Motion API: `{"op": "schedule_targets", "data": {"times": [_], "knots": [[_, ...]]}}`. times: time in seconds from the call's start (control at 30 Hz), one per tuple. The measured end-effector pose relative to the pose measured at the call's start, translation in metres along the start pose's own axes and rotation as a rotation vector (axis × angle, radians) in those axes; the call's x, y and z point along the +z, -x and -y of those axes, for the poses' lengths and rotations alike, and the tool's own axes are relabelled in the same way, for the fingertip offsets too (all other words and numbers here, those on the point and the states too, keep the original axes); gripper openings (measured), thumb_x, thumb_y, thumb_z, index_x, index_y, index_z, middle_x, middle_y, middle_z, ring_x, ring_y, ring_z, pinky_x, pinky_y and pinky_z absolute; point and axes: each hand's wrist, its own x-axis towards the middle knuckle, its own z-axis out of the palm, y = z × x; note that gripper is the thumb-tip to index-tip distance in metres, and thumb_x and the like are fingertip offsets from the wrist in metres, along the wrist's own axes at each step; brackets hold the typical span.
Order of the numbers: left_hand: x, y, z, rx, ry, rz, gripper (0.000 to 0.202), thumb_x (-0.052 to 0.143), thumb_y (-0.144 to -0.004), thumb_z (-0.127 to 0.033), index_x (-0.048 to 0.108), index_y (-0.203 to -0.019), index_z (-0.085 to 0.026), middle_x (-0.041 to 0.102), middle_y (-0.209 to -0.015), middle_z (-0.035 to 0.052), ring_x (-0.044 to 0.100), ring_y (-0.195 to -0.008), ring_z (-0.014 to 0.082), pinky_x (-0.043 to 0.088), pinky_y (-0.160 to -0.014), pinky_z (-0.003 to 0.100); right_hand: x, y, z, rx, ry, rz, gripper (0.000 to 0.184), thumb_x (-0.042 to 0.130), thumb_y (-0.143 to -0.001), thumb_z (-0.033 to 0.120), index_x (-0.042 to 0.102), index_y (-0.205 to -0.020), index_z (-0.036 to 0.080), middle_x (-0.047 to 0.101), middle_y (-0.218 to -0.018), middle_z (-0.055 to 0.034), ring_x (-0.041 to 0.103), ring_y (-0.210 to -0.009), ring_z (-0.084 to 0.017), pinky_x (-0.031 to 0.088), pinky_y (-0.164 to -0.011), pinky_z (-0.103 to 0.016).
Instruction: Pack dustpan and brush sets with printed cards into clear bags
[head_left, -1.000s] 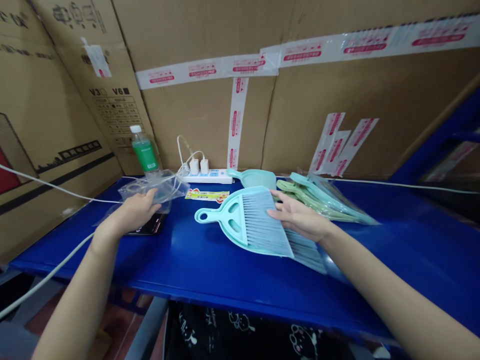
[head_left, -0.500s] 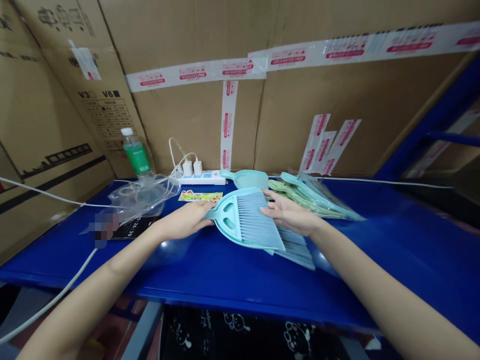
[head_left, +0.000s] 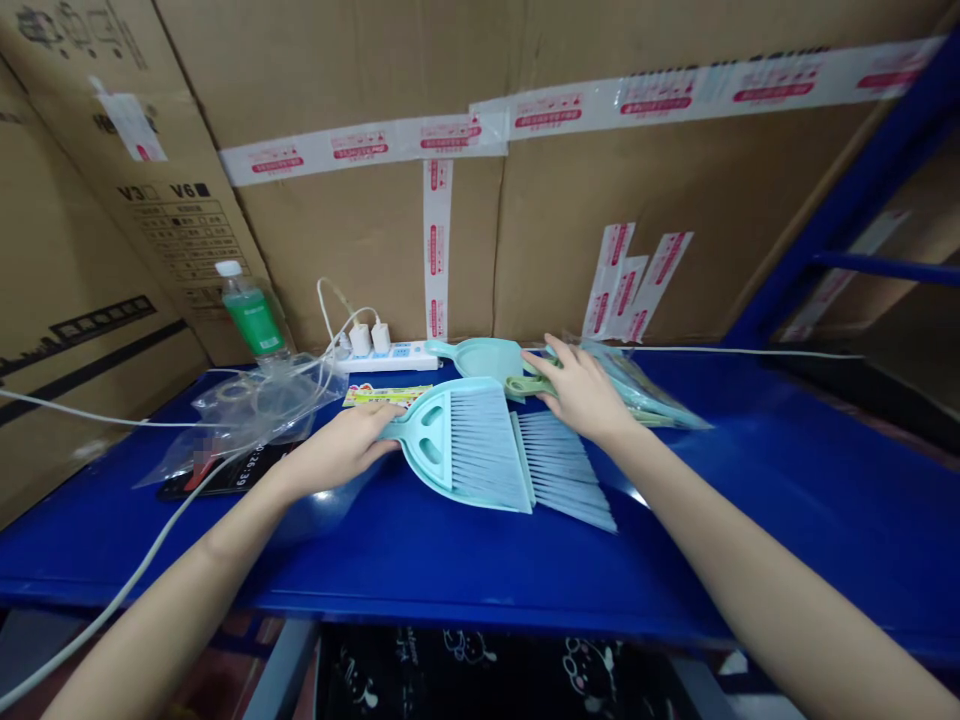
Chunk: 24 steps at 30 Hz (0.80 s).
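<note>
A mint-green hand brush (head_left: 469,445) lies on the blue shelf (head_left: 750,520), with a second brush's bristles (head_left: 562,475) fanned out to its right. My left hand (head_left: 341,450) is closed on the first brush's handle end. My right hand (head_left: 581,392) lies flat on a green handle (head_left: 525,385) at the edge of a pile of bagged brush sets (head_left: 637,395); its fingers are stretched out. A mint dustpan (head_left: 484,355) sits just behind.
Cardboard boxes (head_left: 465,200) wall in the back and left. A power strip (head_left: 382,355) with chargers, a green-label bottle (head_left: 251,315), clear plastic bags (head_left: 255,405), a printed card (head_left: 386,395) and a dark phone (head_left: 225,475) lie at the left. A white cable (head_left: 112,590) hangs over the front edge.
My left hand left the plastic bags and took the brush's handle. My right hand moved off the bristles and back onto the green handle by the bagged pile. The camera view shifted right.
</note>
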Motion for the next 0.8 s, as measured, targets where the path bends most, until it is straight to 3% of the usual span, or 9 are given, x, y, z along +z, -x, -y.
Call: {"op": "schedule_targets", "data": {"times": [0.3, 0.53, 0.63, 0.7, 0.8], "knots": [[-0.001, -0.007, -0.005, 0.053, 0.005, -0.031, 0.028, 0.046, -0.091, -0.024, 0.050, -0.117, -0.015, 0.062, -0.121, 0.0130, 0.058, -0.113, 0.0245, 0.050, -0.093, 0.041, -0.010, -0.004, 0.007, 0.169, 0.076, 0.098, 0.056, 0.048, -0.080, 0.011, 0.049, -0.136, 0.018, 0.050, -0.135, -0.0183, 0.054, -0.108, -0.036, 0.044, -0.089, -0.048], [0.000, -0.016, -0.007, 0.080, -0.017, 0.001, 0.026, 0.048, -0.090, -0.024, 0.052, -0.114, -0.013, 0.063, -0.117, 0.0136, 0.059, -0.110, 0.0251, 0.049, -0.092, 0.042, -0.002, -0.001, -0.012, 0.215, 0.086, 0.048, 0.051, 0.048, -0.080, 0.014, 0.051, -0.131, 0.013, 0.051, -0.130, -0.0220, 0.051, -0.110, -0.039, 0.039, -0.092, -0.052], [0.002, -0.021, -0.008, 0.082, -0.027, 0.023, 0.026, 0.049, -0.091, -0.025, 0.053, -0.114, -0.014, 0.064, -0.115, 0.0126, 0.060, -0.108, 0.0248, 0.049, -0.091, 0.042, -0.006, 0.000, -0.013, 0.179, 0.008, -0.069, 0.043, 0.048, -0.083, 0.020, 0.055, -0.125, 0.017, 0.050, -0.130, -0.0198, 0.043, -0.118, -0.041, 0.037, -0.091, -0.057], [0.003, -0.026, -0.010, 0.087, -0.034, 0.031, 0.025, 0.049, -0.091, -0.025, 0.054, -0.112, -0.014, 0.064, -0.113, 0.0120, 0.061, -0.105, 0.0240, 0.050, -0.089, 0.041, -0.017, 0.002, -0.002, 0.105, -0.126, -0.133, 0.033, 0.045, -0.086, 0.022, 0.061, -0.114, 0.017, 0.052, -0.125, -0.0184, 0.042, -0.118, -0.037, 0.037, -0.092, -0.054], [0.005, -0.033, -0.014, 0.089, -0.055, 0.031, 0.022, 0.049, -0.090, -0.025, 0.055, -0.109, -0.015, 0.065, -0.110, 0.0109, 0.063, -0.100, 0.0231, 0.050, -0.086, 0.038, -0.038, 0.008, 0.028, -0.128, -0.459, -0.056, 0.025, 0.043, -0.091, 0.028, 0.066, -0.089, 0.018, 0.061, -0.092, -0.0116, 0.053, -0.092, -0.026, 0.042, -0.085, -0.044]]}}
